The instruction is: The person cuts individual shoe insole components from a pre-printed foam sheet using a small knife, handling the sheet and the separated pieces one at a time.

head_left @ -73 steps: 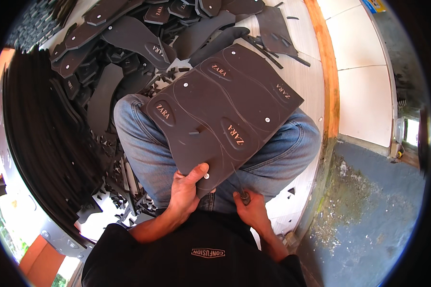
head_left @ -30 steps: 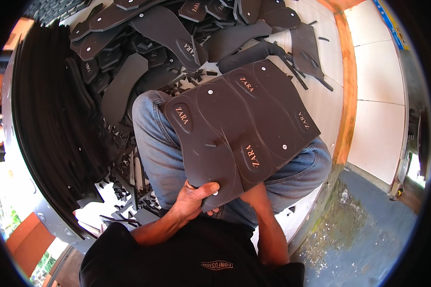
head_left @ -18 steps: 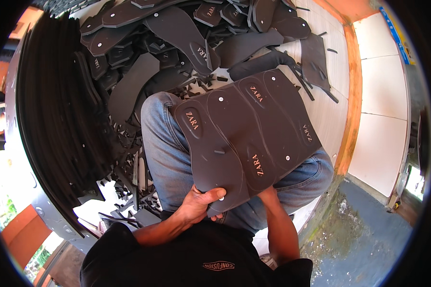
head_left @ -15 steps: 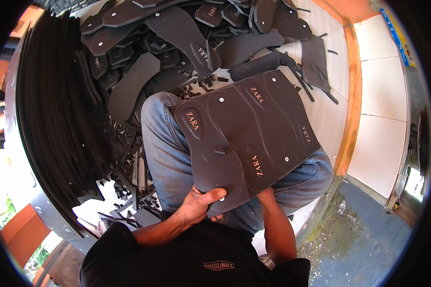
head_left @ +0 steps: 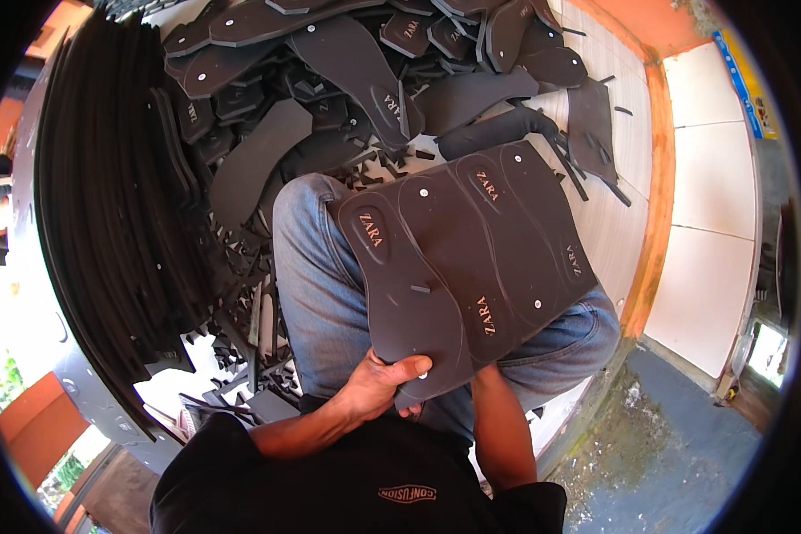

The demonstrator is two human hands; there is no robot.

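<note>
A dark brown foam sheet (head_left: 458, 231) lies tilted across my knees, marked with curved sole outlines, raised oval pads with printed lettering, and small pale dots. My left hand (head_left: 384, 378) grips its near-left corner, the thumb pressed flat on top and the fingers curled underneath. From the near edge, my right hand (head_left: 486, 384) reaches below the sheet; its fingers are hidden there, so I cannot see what they hold.
Sole-shaped cut foam pieces (head_left: 351, 76) lie heaped beyond my knees, with narrow offcuts (head_left: 249, 334) scattered on the floor. A tall stack of dark sheets (head_left: 116, 196) stands at my left. An orange-edged tiled step (head_left: 703, 294) runs along the right.
The whole view has shifted slightly. My right hand has moved a little to the left under the sheet. My left hand keeps its hold on the corner.
</note>
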